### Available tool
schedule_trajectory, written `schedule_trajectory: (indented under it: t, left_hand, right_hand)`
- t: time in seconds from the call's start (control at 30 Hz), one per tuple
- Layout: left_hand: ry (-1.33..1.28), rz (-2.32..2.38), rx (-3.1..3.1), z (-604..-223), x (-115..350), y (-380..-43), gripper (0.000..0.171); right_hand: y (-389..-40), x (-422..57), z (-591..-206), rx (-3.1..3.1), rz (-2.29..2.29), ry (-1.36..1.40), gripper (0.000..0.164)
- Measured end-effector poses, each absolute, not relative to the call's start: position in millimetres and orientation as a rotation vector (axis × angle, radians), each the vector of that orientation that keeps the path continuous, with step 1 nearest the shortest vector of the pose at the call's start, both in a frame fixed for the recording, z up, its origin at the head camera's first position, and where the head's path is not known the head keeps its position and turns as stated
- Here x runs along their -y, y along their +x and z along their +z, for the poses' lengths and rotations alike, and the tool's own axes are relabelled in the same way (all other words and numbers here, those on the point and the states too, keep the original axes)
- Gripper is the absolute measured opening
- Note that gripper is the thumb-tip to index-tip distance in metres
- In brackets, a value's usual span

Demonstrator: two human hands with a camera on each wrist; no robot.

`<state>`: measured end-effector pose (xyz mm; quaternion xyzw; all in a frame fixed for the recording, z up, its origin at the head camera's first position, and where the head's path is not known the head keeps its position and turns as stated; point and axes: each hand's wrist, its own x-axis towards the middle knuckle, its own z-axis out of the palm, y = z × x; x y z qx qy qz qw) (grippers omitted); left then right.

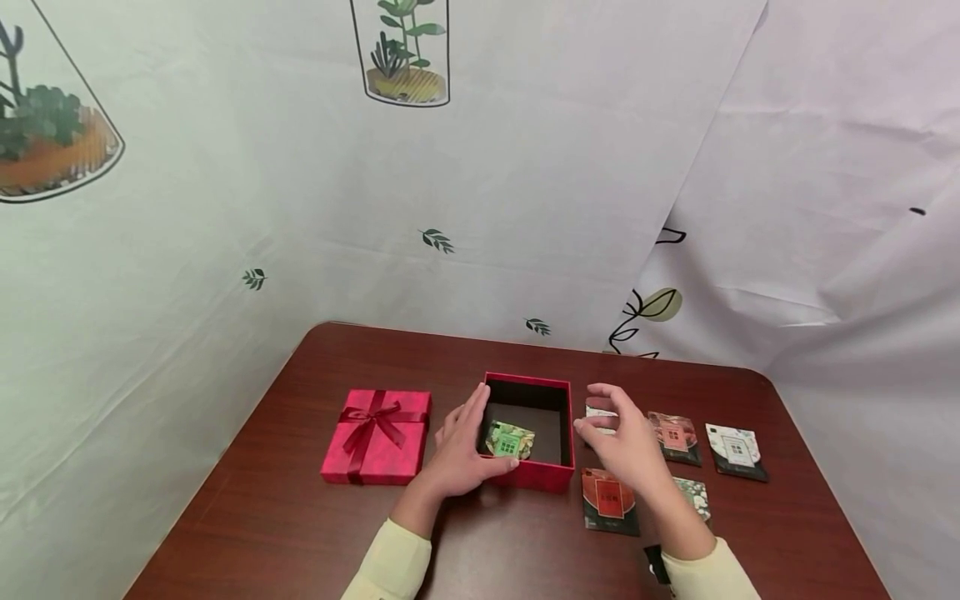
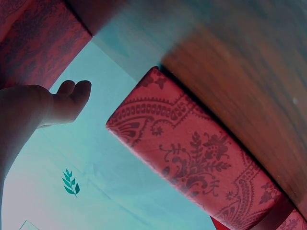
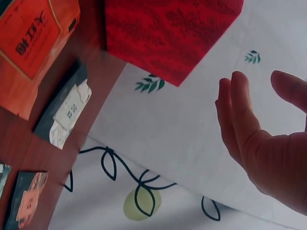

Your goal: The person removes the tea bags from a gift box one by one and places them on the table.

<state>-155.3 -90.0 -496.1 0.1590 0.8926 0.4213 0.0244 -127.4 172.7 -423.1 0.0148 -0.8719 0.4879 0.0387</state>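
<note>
An uncovered red gift box (image 1: 534,477) with a dark inside stands mid-table. One green sachet (image 1: 510,442) lies in it, near the front left corner. My left hand (image 1: 459,458) is at that corner, fingers extended along the left side and thumb by the front rim; whether it touches the box is hard to tell. Just right of the box hovers my right hand (image 1: 626,442), thumb and fingers spread apart with nothing between them. Below it, a white sachet (image 3: 69,112) is partly covered in the head view. An orange-red sachet (image 1: 609,500) lies in front of that one.
To the left sits the red lid (image 1: 390,450) with a ribbon bow. Farther right are a coral sachet (image 1: 677,437) and a white-and-black sachet (image 1: 737,452). A green-and-white sachet (image 1: 693,496) and a dark packet (image 1: 657,565) are partly hidden by the right arm. Printed cloth hangs behind the table.
</note>
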Motion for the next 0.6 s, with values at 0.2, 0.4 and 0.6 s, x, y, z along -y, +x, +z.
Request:
schedule_trajectory:
  t: [0.2, 0.4, 0.6]
  left_hand:
    - [0.489, 1.297, -2.765, -497, 90, -156, 0.116]
    - [0.492, 1.310, -2.758, -496, 89, -156, 0.117]
    - [0.476, 1.291, -2.752, -497, 89, -157, 0.117]
  right_hand:
    - [-127, -166, -431, 2.687, 1.506, 0.084, 0.052]
    - [-127, -157, -433, 2.712, 1.550, 0.104, 0.055]
    - [-129, -147, -437, 2.731, 1.568, 0.126, 0.055]
